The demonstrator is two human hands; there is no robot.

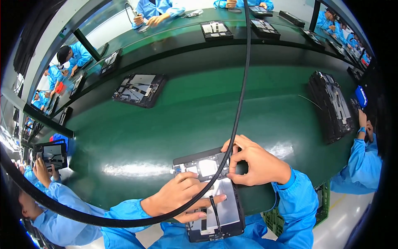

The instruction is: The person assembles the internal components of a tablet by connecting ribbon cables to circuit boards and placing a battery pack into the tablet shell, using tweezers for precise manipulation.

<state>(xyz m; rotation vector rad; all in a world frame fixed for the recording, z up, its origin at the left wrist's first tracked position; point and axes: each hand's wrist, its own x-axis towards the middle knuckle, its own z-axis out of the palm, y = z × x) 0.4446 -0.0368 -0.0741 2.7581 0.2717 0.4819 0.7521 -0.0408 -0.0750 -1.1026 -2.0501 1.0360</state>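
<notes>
An opened tablet (pixel 209 168) lies at the table's near edge, its lower end reaching over toward my lap. White and silver parts, a dark board and a black ribbon cable (pixel 215 211) show inside it. My left hand (pixel 182 197) rests across its left side, fingers apart and spread over the inner parts. At the upper right edge of the tablet, my right hand (pixel 257 164) has thumb and fingertips pinched together. Whatever lies between those fingertips is too small or hidden to make out. A thick black cable (pixel 236 124) passes in front of the view and crosses over the tablet.
On the green table (pixel 186 108) another opened tablet (pixel 140 90) lies back left. A stack of opened tablets (pixel 333 108) stands at the right. A co-worker at left holds a tablet (pixel 52 155); another sits at right. More people work beyond the raised shelf. A green crate (pixel 323 203) stands below.
</notes>
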